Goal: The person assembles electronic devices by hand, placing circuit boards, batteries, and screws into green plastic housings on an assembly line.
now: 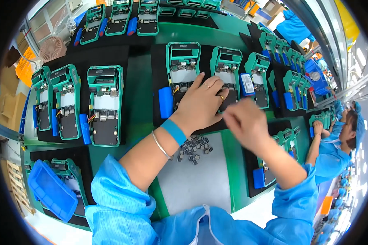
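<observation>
Small parts (194,149) piled below left hand (198,107) on opened device (182,75)

The opened handheld terminal (182,67) under the left hand (200,104) has a teal-green shell, a white panel and a blue battery pack (165,102) at its side. It lies on a black mat (159,85) over the green workbench (139,102). The left wrist wears a blue band (173,131) and a silver bangle (161,146). Small grey parts (194,149) sit on a pale grey pad (196,179). The sleeves (118,200) are light blue, and a blue tray (51,190) sits at the bench's near left corner.
</observation>
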The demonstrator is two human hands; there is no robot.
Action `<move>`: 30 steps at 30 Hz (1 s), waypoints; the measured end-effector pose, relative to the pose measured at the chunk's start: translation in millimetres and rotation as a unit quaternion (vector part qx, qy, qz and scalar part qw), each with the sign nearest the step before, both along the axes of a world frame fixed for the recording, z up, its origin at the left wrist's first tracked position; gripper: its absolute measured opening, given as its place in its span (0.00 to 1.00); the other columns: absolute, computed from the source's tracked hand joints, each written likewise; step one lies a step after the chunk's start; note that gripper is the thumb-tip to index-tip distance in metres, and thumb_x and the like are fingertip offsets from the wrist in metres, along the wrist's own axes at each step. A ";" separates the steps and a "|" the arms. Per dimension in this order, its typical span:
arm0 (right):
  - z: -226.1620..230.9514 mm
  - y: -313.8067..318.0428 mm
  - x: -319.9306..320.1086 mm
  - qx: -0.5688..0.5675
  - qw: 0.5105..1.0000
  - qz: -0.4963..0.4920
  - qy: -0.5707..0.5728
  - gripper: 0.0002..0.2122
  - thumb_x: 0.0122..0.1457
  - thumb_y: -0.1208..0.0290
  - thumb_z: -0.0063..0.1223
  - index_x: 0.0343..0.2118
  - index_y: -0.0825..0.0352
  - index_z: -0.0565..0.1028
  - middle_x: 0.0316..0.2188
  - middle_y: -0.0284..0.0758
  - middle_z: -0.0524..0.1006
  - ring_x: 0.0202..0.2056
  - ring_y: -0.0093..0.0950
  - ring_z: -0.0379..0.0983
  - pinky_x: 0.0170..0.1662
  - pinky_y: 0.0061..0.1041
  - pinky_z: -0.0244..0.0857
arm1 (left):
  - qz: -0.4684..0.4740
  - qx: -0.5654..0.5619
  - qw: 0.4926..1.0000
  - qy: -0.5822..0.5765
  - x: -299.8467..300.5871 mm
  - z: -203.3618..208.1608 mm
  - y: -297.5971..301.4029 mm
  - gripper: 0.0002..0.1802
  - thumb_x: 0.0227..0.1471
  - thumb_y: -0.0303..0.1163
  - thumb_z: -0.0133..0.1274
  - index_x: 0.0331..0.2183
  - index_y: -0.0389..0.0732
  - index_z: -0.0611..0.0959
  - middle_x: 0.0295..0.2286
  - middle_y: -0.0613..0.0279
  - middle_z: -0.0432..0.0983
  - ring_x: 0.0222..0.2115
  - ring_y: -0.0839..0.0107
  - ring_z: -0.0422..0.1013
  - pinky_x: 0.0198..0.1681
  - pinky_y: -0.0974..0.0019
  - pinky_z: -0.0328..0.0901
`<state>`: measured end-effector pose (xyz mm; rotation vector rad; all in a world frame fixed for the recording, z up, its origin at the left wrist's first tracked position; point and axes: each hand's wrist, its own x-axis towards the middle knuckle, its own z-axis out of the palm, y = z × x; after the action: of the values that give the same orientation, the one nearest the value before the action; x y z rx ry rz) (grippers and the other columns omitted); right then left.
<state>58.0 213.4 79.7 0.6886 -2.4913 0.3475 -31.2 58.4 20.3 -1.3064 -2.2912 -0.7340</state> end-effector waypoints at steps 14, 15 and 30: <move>-56.6 -4.8 73.5 0.043 0.970 -0.063 -0.232 0.06 0.52 0.73 0.60 0.32 0.64 0.76 0.32 0.34 0.74 0.36 0.35 0.74 0.36 0.32 0.71 | -0.004 0.007 1.000 0.030 3.4 1.3 -2.9 0.30 0.41 0.41 0.64 0.47 0.39 0.82 0.49 0.56 0.69 0.59 0.60 0.59 0.65 0.50 0.54; -55.3 -2.9 73.3 0.037 0.959 -0.076 -0.270 0.05 0.52 0.73 0.59 0.32 0.64 0.76 0.32 0.35 0.74 0.37 0.35 0.74 0.36 0.33 0.71 | -0.004 0.001 1.000 0.028 2.8 1.5 -3.2 0.30 0.41 0.41 0.64 0.48 0.39 0.81 0.50 0.56 0.69 0.59 0.60 0.59 0.65 0.50 0.53; -61.4 17.8 57.1 0.238 0.947 0.199 -0.079 0.04 0.44 0.71 0.53 0.21 0.66 0.73 0.23 0.33 0.73 0.31 0.30 0.73 0.29 0.25 0.71 | 0.028 -0.126 0.992 -0.001 11.9 26.5 5.8 0.39 0.42 0.44 0.65 0.54 0.39 0.73 0.54 0.53 0.64 0.60 0.55 0.57 0.65 0.47 0.51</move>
<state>115.1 231.2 18.2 1.4176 -2.5978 -0.0729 -19.3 64.2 46.8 -1.3413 -2.4737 -0.4364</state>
